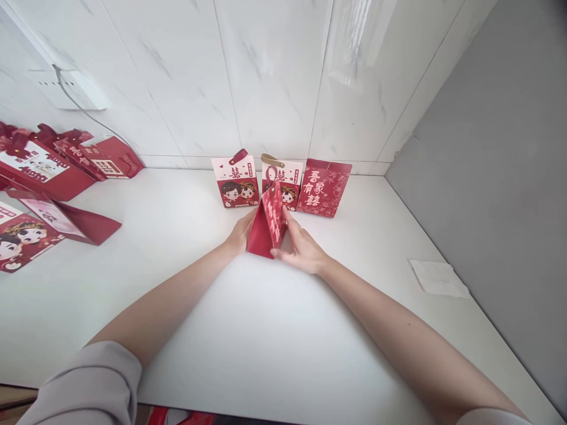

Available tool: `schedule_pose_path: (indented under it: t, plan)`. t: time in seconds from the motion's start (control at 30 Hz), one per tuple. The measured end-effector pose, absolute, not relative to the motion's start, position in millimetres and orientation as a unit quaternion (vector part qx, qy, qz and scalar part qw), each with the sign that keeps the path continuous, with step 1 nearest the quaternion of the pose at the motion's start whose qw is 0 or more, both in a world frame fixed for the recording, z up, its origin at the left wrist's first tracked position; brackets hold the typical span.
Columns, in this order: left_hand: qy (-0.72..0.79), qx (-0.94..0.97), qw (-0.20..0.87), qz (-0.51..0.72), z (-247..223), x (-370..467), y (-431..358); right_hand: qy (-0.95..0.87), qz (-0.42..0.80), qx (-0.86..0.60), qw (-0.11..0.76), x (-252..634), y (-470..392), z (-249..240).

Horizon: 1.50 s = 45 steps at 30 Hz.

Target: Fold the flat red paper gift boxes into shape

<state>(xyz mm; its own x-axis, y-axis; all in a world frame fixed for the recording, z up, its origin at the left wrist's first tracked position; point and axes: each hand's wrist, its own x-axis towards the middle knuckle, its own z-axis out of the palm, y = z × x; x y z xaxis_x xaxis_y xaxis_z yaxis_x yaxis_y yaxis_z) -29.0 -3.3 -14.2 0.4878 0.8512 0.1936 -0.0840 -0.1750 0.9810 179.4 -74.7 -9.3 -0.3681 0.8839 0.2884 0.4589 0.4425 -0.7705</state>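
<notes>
L hand (243, 231) & R hand (303, 247) hold a red gift box (264, 227) upright btwn them, fingers on opp. sides, over the white tabletop (221, 330). Just behind: two cartoon-couple boxes (239, 183) & a floral red box (325, 188) in a row nr the marble-look wall (274, 77). More red boxes (66, 165) far L; white paper (438, 278) R.

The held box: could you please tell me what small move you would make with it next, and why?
I would probably turn the held box slightly until its printed face looks forward. That face now angles right beside a plain red side, while the boxes behind show their printed fronts, and the left hand and right hand already hold it.
</notes>
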Motion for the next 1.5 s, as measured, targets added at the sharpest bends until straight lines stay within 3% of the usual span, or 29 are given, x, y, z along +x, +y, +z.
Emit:
schedule_pose_path:
  t: [0.13,0.33,1.03,1.5]
  plan:
    - [0.205,0.714,0.567,0.356,-5.8,-27.3,-10.7,-0.714,0.436,-0.388,0.386,198.3,-60.0,-13.0]
    - [0.256,0.775,0.465,0.343,-9.8,-24.8,-10.3,-0.693,0.525,-0.308,0.387,217.0,-46.5,-8.2]
    - [0.249,0.799,0.433,0.337,-7.3,-23.6,-10.9,-0.757,0.440,-0.351,0.331,221.7,-50.3,-3.9]
    - [0.262,0.753,0.489,0.354,-5.8,-24.7,-12.9,-0.731,0.448,-0.346,0.381,217.8,-48.3,-10.7]
